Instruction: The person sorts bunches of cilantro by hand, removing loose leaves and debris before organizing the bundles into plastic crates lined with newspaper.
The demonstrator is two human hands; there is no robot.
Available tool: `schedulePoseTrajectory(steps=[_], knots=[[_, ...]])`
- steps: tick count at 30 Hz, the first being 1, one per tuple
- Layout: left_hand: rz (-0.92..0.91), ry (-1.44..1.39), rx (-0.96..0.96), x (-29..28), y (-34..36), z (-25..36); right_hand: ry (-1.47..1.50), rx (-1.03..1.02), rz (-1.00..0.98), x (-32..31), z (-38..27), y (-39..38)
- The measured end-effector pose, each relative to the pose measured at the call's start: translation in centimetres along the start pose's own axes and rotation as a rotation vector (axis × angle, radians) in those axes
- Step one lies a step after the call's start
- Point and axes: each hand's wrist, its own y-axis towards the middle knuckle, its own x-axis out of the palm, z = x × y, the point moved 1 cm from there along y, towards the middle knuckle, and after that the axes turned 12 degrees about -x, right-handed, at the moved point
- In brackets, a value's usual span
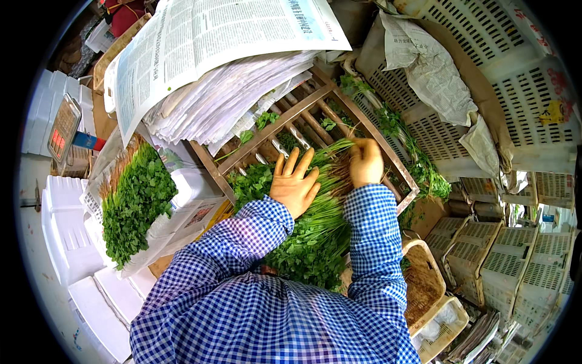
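Note:
A heap of coriander-like greens (306, 255), with long stems and brownish root ends, lies on a rusty metal rack (267, 134) in front of me. My left hand (294, 185) rests flat on the stems, fingers spread and holding nothing. At the root ends on the right, my right hand (365, 162) is closed with its fingers curled. A few green stems run into its grip, though the fingertips are partly hidden. Loose leaves and sprigs (267, 119) lie on the bars beyond my hands.
Behind the rack rises a thick newspaper stack (224, 91). More bunched greens (139, 203) lie on paper at the left, near white foam boxes (63, 212) and a scale with a lit display (62, 130). Perforated plastic crates (479, 36) and a brown-stained basket (421, 282) stand right.

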Motion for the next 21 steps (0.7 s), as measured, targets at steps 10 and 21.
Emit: schedulePoseTrajectory(steps=[10, 21], knots=[[-0.076, -0.043, -0.084, 0.2, -0.2, -0.2, 0.473, 0.418, 0.811, -12.0, 3.2, 1.1], [-0.011, 0.008, -0.05, 0.4, 0.1, -0.2, -0.166, -0.147, -0.186, -1.0, -3.4, 0.1]])
